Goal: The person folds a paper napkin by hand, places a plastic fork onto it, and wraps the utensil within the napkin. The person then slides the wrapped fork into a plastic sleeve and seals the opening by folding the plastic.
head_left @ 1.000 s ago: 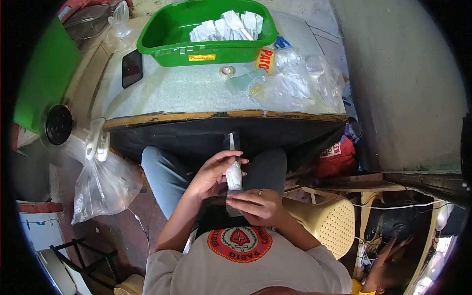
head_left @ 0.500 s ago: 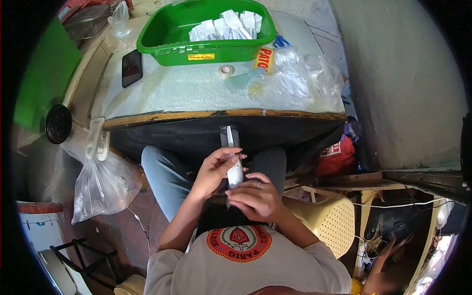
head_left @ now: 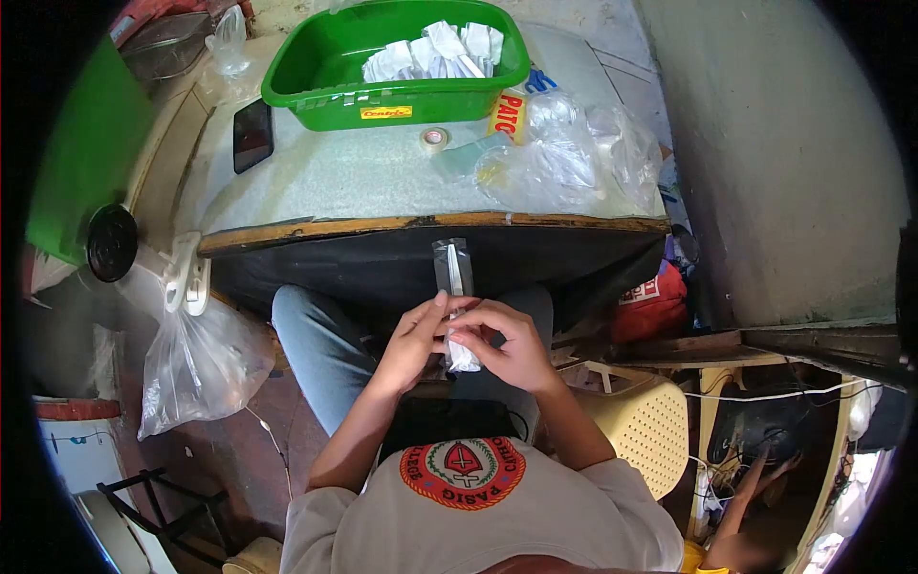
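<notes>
A narrow clear plastic sleeve with white utensil-like sticks and a folded white tissue inside stands out over my lap, below the table's front edge. My left hand grips it from the left, its fingers closed around the middle. From the right, my right hand holds the same packet, thumb and fingers pinched on it just above the tissue. The fingers of both hands meet there and hide the packet's middle part.
On the table are a green basin of white packets, a phone, a tape roll and plastic bags. A bag hangs left. A yellow stool and another person's arm are at right.
My right hand has moved up the packet from its lower end to beside my left fingers. The tissue's lower end is now uncovered.
</notes>
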`<action>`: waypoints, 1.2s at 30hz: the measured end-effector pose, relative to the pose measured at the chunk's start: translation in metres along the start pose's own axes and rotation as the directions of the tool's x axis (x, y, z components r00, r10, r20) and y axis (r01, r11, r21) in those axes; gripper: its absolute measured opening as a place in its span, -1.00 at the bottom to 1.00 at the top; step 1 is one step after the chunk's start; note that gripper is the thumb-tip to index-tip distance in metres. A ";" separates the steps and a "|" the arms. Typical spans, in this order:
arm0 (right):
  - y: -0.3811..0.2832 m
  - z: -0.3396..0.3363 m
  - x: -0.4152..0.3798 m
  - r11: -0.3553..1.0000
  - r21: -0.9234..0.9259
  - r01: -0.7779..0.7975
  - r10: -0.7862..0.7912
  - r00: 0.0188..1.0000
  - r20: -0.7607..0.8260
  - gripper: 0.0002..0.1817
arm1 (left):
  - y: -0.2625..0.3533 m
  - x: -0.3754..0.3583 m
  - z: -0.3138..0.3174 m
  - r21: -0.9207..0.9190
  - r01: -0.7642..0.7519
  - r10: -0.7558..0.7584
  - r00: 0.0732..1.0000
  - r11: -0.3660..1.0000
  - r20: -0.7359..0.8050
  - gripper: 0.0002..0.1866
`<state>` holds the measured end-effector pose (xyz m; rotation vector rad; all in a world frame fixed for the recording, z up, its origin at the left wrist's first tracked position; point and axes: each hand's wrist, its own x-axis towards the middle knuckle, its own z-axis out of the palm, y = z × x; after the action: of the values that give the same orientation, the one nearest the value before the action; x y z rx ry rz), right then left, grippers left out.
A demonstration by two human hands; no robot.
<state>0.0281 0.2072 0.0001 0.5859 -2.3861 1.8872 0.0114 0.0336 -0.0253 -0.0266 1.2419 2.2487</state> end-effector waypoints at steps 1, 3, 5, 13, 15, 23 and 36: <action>0.001 -0.001 0.001 1.000 0.000 0.000 0.000 1.000 -0.001 -0.81 | 0.000 0.000 -0.003 0.000 0.001 -0.001 1.000 1.000 0.001 -0.57; 0.003 -0.004 0.003 1.000 -0.005 0.013 -0.012 0.999 0.051 -0.78 | 0.001 0.000 -0.008 -0.052 0.030 -0.024 0.994 0.998 0.105 -0.59; 0.005 -0.005 0.004 0.999 -0.019 0.038 -0.038 0.999 0.032 -0.79 | 0.002 -0.003 -0.003 0.039 -0.087 0.080 0.985 0.995 0.154 -0.59; 0.015 -0.011 0.008 1.000 0.013 0.027 -0.027 1.000 0.007 -0.79 | 0.008 -0.005 -0.003 0.247 -0.187 0.133 0.967 0.951 0.219 -0.41; 0.016 -0.013 0.010 0.999 0.003 0.043 -0.043 0.999 -0.001 -0.79 | 0.006 -0.003 -0.007 0.220 -0.203 0.148 0.959 0.954 0.241 -0.43; 0.022 -0.015 0.010 0.999 -0.035 0.038 -0.040 0.998 -0.051 -0.73 | 0.012 -0.005 -0.001 0.259 -0.168 0.118 0.973 0.951 0.197 -0.45; 0.032 -0.011 0.001 0.989 0.137 -0.063 0.053 0.996 0.075 -0.74 | 0.010 -0.004 -0.001 0.078 -0.140 0.118 0.964 0.987 0.238 -0.20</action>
<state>0.0145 0.2228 -0.0267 0.6084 -2.3522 2.1059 0.0098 0.0265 -0.0172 0.3546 1.2497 2.2229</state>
